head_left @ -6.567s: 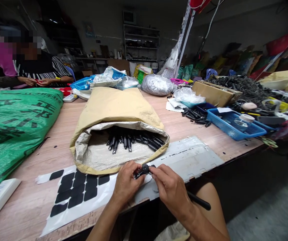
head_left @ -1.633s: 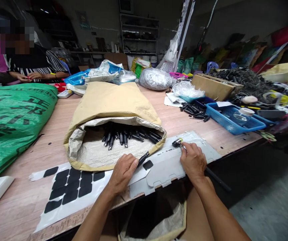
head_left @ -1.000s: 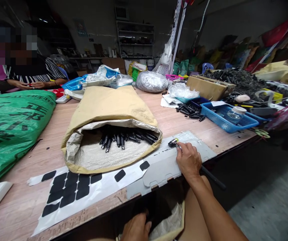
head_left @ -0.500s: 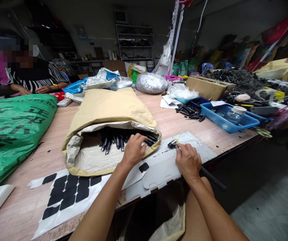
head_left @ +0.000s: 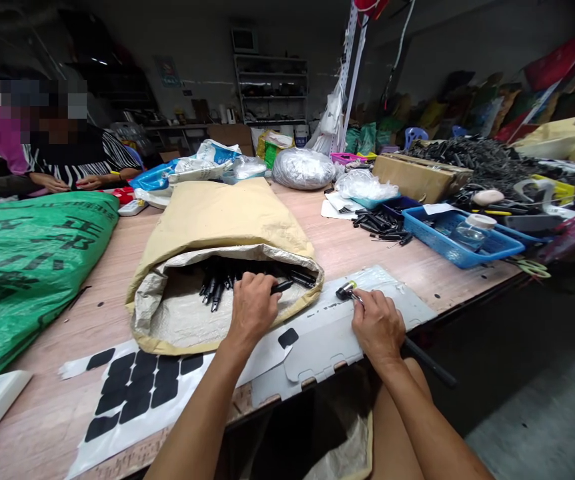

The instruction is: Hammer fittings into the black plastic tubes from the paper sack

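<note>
A tan sack (head_left: 232, 210) lies on the table with its mouth towards me, holding several black pen-shaped pieces (head_left: 212, 293). At that mouth, my left hand (head_left: 253, 305) is closed on one such black piece (head_left: 282, 287), whose end sticks out past the thumb. My right hand (head_left: 378, 325) grips a small hammer (head_left: 346, 290); its head rests near a grey board (head_left: 327, 337) and its black handle runs back under the forearm. A white sheet with black rounded-square stickers (head_left: 137, 383) lies partly under the sack.
A green sack (head_left: 32, 267) fills the left side. Loose black pieces (head_left: 380, 223) lie by a blue tray (head_left: 460, 243) that holds a clear jar. A cardboard box (head_left: 420, 177) stands behind. A person (head_left: 77, 160) sits at the far left. Another open sack (head_left: 342, 463) is below the table edge.
My left hand has shifted left and slightly down at the sack mouth, and a black piece now shows in its fingers. My right hand stays on the hammer.
</note>
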{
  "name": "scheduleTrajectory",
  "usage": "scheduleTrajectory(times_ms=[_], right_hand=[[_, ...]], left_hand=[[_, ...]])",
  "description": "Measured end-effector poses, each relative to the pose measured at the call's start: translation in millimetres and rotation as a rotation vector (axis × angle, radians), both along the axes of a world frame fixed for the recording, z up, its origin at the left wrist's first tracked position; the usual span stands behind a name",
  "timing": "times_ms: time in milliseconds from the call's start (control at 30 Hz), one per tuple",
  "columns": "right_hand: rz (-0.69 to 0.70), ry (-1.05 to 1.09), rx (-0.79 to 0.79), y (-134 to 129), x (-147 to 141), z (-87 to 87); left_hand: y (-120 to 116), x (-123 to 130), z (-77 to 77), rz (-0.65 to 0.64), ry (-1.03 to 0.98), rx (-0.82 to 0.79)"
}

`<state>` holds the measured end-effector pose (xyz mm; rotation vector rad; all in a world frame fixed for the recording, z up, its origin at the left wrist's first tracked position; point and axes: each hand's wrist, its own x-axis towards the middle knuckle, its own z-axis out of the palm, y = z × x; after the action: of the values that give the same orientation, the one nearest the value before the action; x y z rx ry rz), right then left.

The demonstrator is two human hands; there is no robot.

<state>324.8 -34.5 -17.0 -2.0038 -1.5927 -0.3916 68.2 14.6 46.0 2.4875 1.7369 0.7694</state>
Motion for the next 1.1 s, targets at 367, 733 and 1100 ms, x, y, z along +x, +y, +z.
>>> scheduleTrajectory(times_ms=[367,733,1100], right_hand=[[0.014,0.025,-0.047,2,3,1.4],[0.568,0.505,0.034,-43,-64,44.6],[0.682,0.27,0.008,-61,-105,35.5]], left_hand=[[-62,-34,-37.5,-0.122,-0.336,-0.3],[-58,-35,-39.8,-0.109,-0.396,-0.326],[-58,-34,-40.4,-0.102,-0.416,-0.318]])
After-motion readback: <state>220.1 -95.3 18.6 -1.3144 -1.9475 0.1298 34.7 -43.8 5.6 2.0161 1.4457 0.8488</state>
